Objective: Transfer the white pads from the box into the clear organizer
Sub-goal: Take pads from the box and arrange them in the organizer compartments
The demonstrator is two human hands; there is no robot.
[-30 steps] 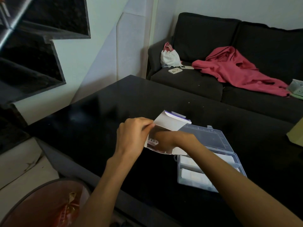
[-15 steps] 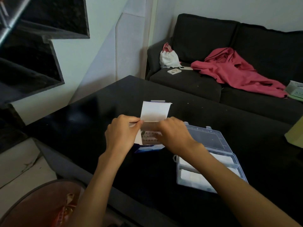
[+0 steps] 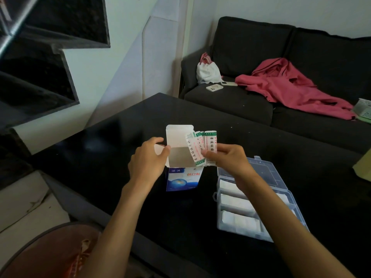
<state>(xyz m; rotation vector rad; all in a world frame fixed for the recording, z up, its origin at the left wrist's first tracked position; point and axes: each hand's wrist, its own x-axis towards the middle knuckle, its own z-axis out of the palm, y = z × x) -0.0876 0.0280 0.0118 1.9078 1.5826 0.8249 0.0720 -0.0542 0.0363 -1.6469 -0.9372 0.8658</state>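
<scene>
Done: three compartments of the clear organizer point(image 3: 259, 209), at 4 o'clock of the box, already hold white pads
In hand: right hand point(image 3: 226, 157) pinches a fan of wrapped pads point(image 3: 200, 149) just above the box mouth
Box: blue box point(image 3: 181, 177) stands open on the black table point(image 3: 281, 149); left hand point(image 3: 147, 159) grips its 9 o'clock wall
Left: carry this bunch over to the organizer; box interior looks empty, though I cannot tell for sure

A home living room was shown. A dark two-seat sofa point(image 3: 281, 77) was set against the far wall, with a pink garment point(image 3: 291, 87) and a white bag point(image 3: 206, 72) left on it. A glossy black table point(image 3: 100, 157) was placed near, and stair undersides point(image 3: 40, 57) were seen at the left.
</scene>
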